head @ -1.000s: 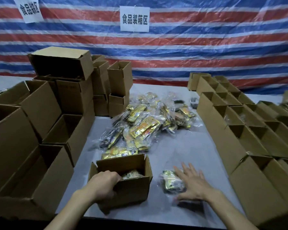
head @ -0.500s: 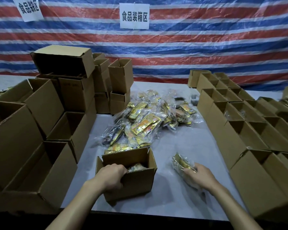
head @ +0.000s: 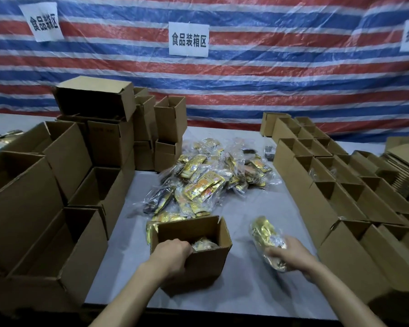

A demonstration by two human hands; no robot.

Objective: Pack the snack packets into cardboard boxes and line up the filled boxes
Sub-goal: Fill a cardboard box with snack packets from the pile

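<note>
A: Where's the pkt vs. the hands?
B: The snack packet, gold, is clamped in the right hand, fingers curled round its lower end. It sticks up and away from the hand, above the tabletop by the near edge, just right of the open box, not touching it.
A: Other hand?
B: The left hand grips the box's near rim, fingers hooked inside. Box sits mid near edge, w/ pkts showing inside.
A: Around it?
B: A packet pile at tabletop centre, just behind the box. Stacked boxes along the left edge, box rows along the right edge. Only bare tabletop between pkt & box.
A: Any writing?
B: The white sign on the striped tarp reads 食品装箱区. Pkt print is too small to read.
</note>
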